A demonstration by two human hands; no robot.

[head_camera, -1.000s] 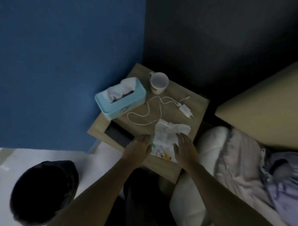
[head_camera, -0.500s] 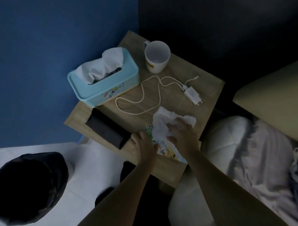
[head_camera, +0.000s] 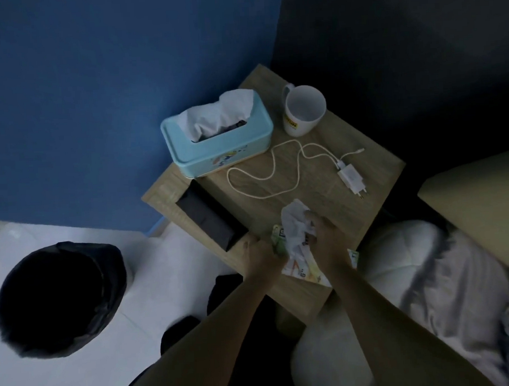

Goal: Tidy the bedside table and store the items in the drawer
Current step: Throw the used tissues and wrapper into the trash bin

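Observation:
On the wooden bedside table (head_camera: 372,170) stand a light-blue tissue box (head_camera: 219,144), a white mug (head_camera: 303,109), a white charger with its cable (head_camera: 350,175) and a black case (head_camera: 210,219). At the table's front edge my right hand (head_camera: 325,236) bunches a crumpled white tissue (head_camera: 294,226). Under it lies a colourful printed wrapper (head_camera: 306,273). My left hand (head_camera: 260,252) grips that wrapper's left edge, next to the black case. No drawer is visible.
A black bin (head_camera: 58,300) stands on the white floor at the left. A blue wall is behind the table. To the right lie a white pillow (head_camera: 393,254), rumpled bedding and a tan headboard (head_camera: 481,209).
My right hand has closed over the tissue and squeezed it into a smaller ball. My left hand has closed on the wrapper's edge. The view has shifted slightly.

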